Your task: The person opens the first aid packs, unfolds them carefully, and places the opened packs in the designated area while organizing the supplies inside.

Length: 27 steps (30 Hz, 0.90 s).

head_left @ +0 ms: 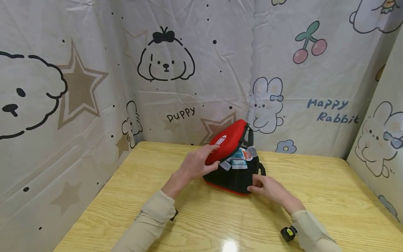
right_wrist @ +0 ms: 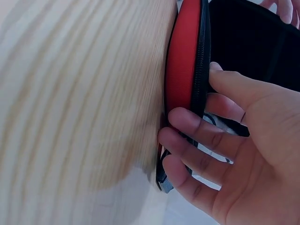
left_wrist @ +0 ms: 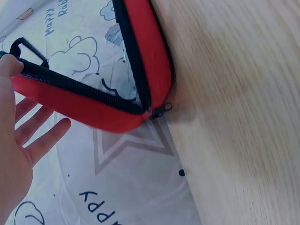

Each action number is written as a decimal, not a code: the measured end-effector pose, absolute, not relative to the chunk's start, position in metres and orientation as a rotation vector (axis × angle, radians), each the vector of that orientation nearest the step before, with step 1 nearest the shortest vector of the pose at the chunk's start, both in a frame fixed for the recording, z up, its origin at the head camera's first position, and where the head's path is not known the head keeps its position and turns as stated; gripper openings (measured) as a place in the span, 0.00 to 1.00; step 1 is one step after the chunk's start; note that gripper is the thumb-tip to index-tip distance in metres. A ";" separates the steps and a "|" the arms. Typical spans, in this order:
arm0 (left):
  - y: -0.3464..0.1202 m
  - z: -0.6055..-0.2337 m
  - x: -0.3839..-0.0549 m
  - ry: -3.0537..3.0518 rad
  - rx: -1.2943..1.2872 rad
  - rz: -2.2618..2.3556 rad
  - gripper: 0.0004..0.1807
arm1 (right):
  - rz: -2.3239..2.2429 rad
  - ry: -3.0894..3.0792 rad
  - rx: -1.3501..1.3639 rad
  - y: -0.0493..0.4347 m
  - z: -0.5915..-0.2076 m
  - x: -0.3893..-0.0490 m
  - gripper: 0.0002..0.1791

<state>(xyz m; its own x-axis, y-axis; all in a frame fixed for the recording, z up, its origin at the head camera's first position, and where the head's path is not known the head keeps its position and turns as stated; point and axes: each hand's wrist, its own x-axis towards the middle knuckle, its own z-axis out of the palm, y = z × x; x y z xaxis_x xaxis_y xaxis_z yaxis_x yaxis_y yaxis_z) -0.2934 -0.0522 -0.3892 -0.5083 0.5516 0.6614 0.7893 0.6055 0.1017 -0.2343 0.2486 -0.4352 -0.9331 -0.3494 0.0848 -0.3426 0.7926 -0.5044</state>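
A red zippered case [head_left: 231,138] with a black inside [head_left: 231,180] stands partly unfolded on the table, its lid tilted up. Small foil and paper packets [head_left: 239,161] lie within the opening. My left hand [head_left: 196,163] grips the lid's near edge between thumb and fingers; in the left wrist view its other fingers spread along the red side. At the lower half's right corner, my right hand [head_left: 270,187] pinches the rim, with the thumb inside and fingertips against the red outer wall [right_wrist: 180,70]. A zipper pull [left_wrist: 161,110] hangs at the hinge end in the left wrist view.
The case rests on a light wooden table [head_left: 126,196] near its back edge. A printed cloth [head_left: 214,70] with cartoon animals rises behind and at both sides. A black strap handle [head_left: 262,169] sticks out at the case's right side.
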 end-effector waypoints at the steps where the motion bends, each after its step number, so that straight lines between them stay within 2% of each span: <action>1: -0.054 -0.389 -0.294 -2.240 -1.049 -0.542 0.28 | -0.831 2.959 -0.566 0.250 -0.435 -0.234 0.16; 11: -0.079 -0.383 -0.292 -2.275 -0.956 -0.642 0.35 | -0.907 2.912 -0.487 0.270 -0.436 -0.233 0.12; 19: -0.103 -0.387 -0.293 -2.321 -0.863 -0.740 0.44 | -0.979 2.894 -0.431 0.285 -0.440 -0.232 0.13; 27: -0.129 -0.394 -0.288 -2.439 -0.738 -0.832 0.47 | -1.002 2.905 -0.362 0.297 -0.440 -0.228 0.14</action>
